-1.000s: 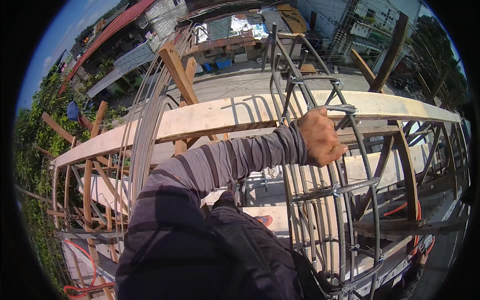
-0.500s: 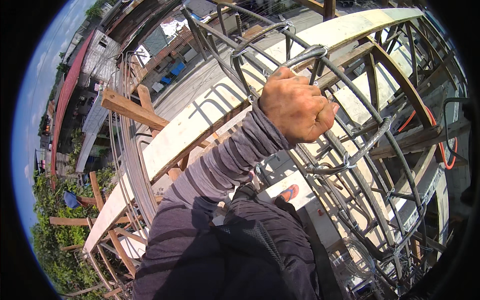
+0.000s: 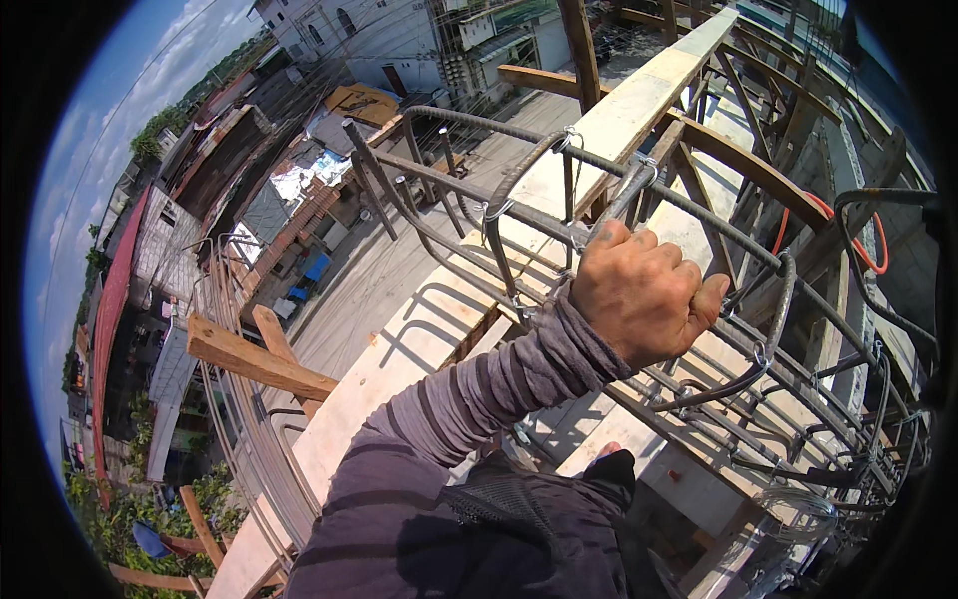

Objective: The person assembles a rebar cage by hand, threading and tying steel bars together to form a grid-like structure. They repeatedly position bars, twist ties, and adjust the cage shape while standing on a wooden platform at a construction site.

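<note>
My left hand [image 3: 649,290], in a striped grey sleeve, is a fist around a steel bar of a tied rebar cage [image 3: 699,211]. Its knuckles face up and the thumb lies on the right side. Past the knuckles, the bar [image 3: 631,192] continues up to a wire tie. Square stirrups [image 3: 776,329] are bound along the long bars with thin tie wire. Left of the fist, the cage's free bar ends [image 3: 371,170] stick out over the street. My right hand is out of the picture.
Pale plywood boards [image 3: 344,399] run beneath the cage, with timber braces [image 3: 261,361] at the left. Loose thin bars [image 3: 235,429] lean there too. Coiled wire [image 3: 798,511] lies lower right, below a bent bar [image 3: 878,195] and an orange hose [image 3: 882,245]. A street [image 3: 344,285] lies far below.
The view has tilted up, showing more buildings at the top. My left fist, still on the bar, sits farther right and lower in the picture. My sandalled foot is now mostly hidden.
</note>
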Tool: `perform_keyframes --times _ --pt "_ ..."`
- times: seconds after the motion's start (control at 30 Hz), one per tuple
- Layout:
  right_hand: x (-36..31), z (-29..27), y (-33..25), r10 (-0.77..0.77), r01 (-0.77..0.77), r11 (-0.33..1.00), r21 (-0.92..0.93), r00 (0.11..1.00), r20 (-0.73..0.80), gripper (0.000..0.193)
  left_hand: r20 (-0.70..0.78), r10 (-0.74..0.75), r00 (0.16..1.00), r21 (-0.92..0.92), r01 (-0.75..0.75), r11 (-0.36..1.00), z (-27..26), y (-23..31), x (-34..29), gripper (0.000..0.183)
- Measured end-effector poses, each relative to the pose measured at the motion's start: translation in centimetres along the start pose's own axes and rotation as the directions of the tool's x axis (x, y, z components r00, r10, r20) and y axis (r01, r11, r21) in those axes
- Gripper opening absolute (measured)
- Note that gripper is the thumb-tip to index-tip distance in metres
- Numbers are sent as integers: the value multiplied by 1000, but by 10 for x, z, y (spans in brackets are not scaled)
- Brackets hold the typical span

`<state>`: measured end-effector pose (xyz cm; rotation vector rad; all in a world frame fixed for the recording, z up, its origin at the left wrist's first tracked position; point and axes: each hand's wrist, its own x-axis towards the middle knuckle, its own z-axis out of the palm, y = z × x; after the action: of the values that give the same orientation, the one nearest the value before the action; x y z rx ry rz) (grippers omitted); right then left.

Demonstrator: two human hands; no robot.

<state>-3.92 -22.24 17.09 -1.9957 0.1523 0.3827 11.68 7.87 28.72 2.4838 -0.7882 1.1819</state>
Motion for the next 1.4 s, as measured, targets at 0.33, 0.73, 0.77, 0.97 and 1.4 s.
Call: perform_keyframes --times 0.33,0.73,0.77,0.97,1.4 --pt "-53 -48 -219 -525 594 805 -3 710 -468 21 205 26 978 -835 161 526 -79 -57 -105 41" --pt "-21 123 -228 -696 500 184 846 674 -247 26 897 -120 426 -438 815 -380 -125 -88 -242 36" --pt "-18 136 -216 -660 468 181 865 710 -246 27 920 -127 372 -391 834 -389 -120 -92 -254 36" --pt "-18 188 -201 -484 420 638 645 870 -88 34 760 -593 266 -440 882 -167 -107 -164 -284 43" --pt "65 269 -418 -757 742 648 169 653 36 33 4 -975 223 -746 650 145 -106 -358 -221 26"
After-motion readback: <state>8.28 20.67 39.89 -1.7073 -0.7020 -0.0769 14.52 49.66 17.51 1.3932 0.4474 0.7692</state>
